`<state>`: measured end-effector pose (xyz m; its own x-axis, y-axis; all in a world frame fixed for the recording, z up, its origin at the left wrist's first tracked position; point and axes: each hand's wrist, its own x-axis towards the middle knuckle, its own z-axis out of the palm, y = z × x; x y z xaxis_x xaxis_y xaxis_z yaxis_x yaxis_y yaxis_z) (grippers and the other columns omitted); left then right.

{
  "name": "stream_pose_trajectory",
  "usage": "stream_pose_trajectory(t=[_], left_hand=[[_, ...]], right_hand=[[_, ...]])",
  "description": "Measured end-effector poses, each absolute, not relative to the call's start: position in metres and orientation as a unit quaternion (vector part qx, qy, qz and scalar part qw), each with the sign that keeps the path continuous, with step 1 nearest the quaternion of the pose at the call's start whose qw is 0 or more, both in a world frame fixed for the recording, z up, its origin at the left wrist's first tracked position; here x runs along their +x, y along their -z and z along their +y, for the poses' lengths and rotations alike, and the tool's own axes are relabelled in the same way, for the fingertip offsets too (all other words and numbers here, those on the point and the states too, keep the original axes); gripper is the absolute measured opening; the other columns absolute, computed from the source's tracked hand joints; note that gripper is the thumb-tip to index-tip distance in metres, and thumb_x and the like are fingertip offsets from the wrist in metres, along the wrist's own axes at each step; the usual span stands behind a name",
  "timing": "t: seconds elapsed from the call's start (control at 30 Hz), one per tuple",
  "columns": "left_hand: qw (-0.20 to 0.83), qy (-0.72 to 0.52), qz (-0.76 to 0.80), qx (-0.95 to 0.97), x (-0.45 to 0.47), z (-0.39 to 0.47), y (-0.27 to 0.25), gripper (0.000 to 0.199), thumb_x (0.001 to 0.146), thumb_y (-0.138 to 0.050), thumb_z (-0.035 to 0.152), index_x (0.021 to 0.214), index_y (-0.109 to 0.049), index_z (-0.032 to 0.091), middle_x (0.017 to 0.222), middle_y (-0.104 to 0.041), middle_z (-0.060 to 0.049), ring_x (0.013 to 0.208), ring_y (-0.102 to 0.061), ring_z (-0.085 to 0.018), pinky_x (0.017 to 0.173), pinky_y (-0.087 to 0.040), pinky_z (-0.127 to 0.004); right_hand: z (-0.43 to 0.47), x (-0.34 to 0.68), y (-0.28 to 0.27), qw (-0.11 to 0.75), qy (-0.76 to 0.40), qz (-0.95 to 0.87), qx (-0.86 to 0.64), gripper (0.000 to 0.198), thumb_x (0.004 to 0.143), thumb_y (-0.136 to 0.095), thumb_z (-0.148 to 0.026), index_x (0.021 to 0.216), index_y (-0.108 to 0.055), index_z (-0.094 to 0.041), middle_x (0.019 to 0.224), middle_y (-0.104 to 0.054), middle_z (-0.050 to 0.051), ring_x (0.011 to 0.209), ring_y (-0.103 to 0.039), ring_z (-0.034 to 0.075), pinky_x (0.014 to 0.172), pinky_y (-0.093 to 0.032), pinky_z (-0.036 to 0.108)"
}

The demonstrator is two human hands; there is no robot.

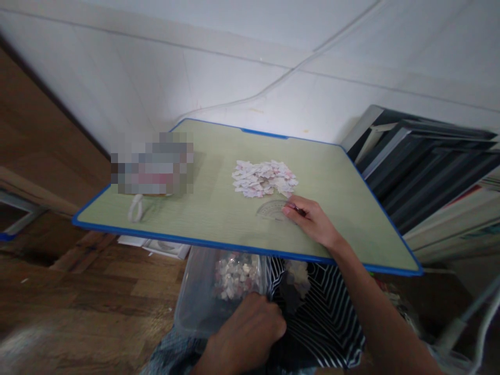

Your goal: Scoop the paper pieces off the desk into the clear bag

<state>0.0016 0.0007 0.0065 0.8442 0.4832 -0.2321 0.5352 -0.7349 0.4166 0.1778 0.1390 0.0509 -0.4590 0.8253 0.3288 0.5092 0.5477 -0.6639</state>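
My right hand [308,216] is on the pale green table, fingers pinched on the right end of a clear protractor [269,209]. A small dark reddish thing shows between those fingers, too small to name. Just beyond the protractor lies a heap of small white and pinkish paper-like pieces [263,178]. Below the table's near edge, my left hand [255,325] is closed in a fist above my lap; whatever it may hold is hidden. Close by are a clear plastic tub [187,299] with a bag of pale pieces [238,276] and a dark pouch-like thing with pale pieces [295,284].
The table [344,224] has a blue rim. At its left stand a blurred-out object [152,169] and a white ring-shaped thing [135,208]. Dark folders or boards [414,161] lean at the right. A white wall with a cable [269,88] is behind.
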Motion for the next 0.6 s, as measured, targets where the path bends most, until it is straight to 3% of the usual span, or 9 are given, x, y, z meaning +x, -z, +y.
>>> stream_pose_trajectory(t=[0.6], left_hand=[[0.246, 0.046, 0.277, 0.928, 0.000, -0.001, -0.003, 0.015, 0.077, -0.058, 0.000, 0.079, -0.069, 0.012, 0.080, -0.069, -0.008, 0.076, -0.066, -0.026, 0.071, -0.048, -0.036]], right_hand=[[0.122, 0.170, -0.059, 0.248, -0.342, -0.843, -0.333, 0.037, 0.089, -0.052, -0.033, 0.056, -0.042, -0.019, 0.058, -0.040, -0.003, 0.055, -0.039, 0.009, 0.050, -0.030, 0.024]])
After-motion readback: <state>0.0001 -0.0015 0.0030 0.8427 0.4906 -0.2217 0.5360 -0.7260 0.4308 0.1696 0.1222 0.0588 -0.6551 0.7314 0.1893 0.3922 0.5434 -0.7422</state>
